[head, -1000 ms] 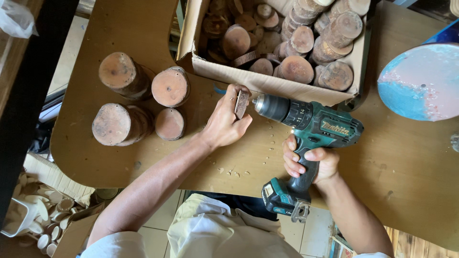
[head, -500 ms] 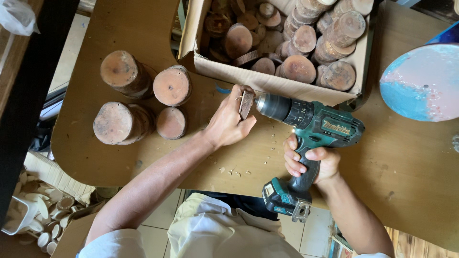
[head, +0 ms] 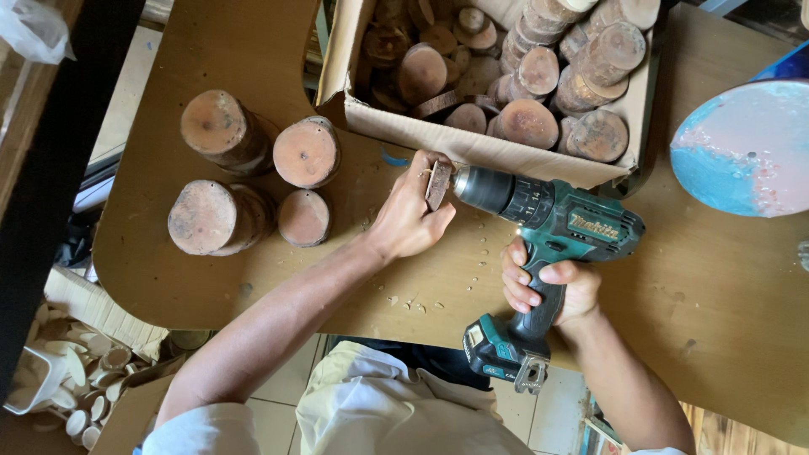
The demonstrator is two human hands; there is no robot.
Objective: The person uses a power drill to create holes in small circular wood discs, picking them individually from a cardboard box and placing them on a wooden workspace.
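Observation:
My left hand grips a thin round wooden slice standing on its edge on the brown worktable. My right hand is closed around the handle of a teal and black cordless drill. The drill's chuck presses against the flat face of the slice, just in front of a cardboard box. The bit itself is hidden between chuck and wood.
The cardboard box holds several round wood slices. Stacks of wood slices stand on the table to the left. A round blue and pink painted disc lies at the right. Small wood chips dot the table near its front edge.
Both hands, the slice and the drill stay in nearly the same place. The view has shifted slightly; the drill remains against the slice.

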